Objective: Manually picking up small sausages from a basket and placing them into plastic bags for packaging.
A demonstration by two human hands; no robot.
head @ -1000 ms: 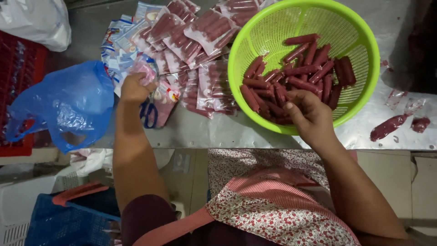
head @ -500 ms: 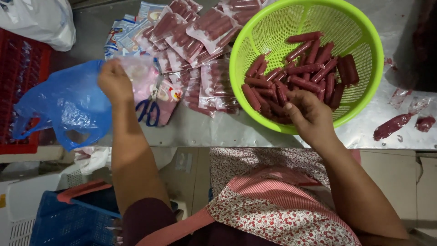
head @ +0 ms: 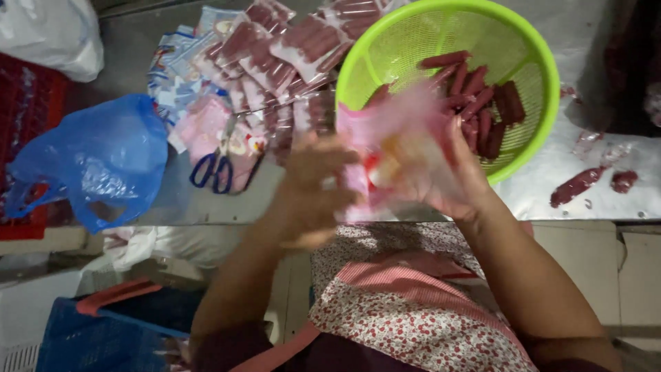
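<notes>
Pink, see-through plastic, a small soft packet (head: 396,155) blurred by motion, sits between both hands in front of the person's chest, at the near edge of the steel table (head: 551,186) and overlapping the near rim of the round lime-green plastic colander (head: 530,110). The left hand (head: 310,189) has its fingers curled against the packet's left side, though the blur hides how tightly it grips. The right hand (head: 454,179) is cupped round the packet's right side, fingers partly bent, holding it from below and behind. Dark red unwrapped sausages (head: 482,103) lie heaped inside the colander. Left of it, a pile of sealed clear packs of red sausages (head: 289,48) spreads over the table, with blue-handled scissors (head: 217,169) lying at the pile's near edge. A crumpled blue plastic bag (head: 96,165) sits further left, beside a red crate (head: 27,117). Two loose sausage pieces (head: 585,182) lie on the table to the colander's right.
</notes>
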